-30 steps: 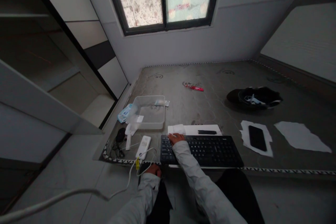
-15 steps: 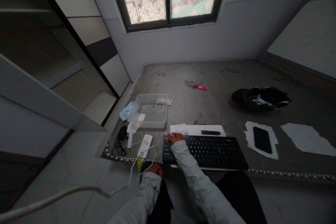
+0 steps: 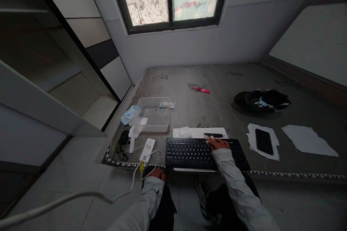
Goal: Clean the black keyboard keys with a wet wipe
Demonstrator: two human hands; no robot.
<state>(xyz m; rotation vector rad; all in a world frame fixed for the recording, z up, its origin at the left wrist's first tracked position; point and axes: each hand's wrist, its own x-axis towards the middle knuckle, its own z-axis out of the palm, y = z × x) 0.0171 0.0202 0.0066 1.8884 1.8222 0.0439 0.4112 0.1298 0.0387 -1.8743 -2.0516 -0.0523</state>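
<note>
My right hand (image 3: 217,143) rests on the upper middle of a black keyboard (image 3: 189,153) at the near edge of a grey mattress (image 3: 217,108). Its fingers are curled and a small white bit shows at the fingertips. My left hand (image 3: 157,174) sits low below the mattress edge against my dark trouser leg, its fingers hidden. A crumpled white wad (image 3: 185,132) lies on a white sheet (image 3: 195,132) just behind the keyboard. A slim black object (image 3: 213,135) lies on the same sheet, close to my right fingertips.
A clear plastic tub (image 3: 154,115), a blue packet (image 3: 128,115), a black mouse (image 3: 124,138) and a white device (image 3: 147,149) with a cable lie to the left. To the right are a phone (image 3: 260,141) on paper, a second paper (image 3: 306,140) and a black cap (image 3: 261,100). A red wrapper (image 3: 199,89) lies further back.
My right hand has slid along the keyboard from its upper left corner to the upper middle. The white wad stays on the sheet. My left hand has not moved.
</note>
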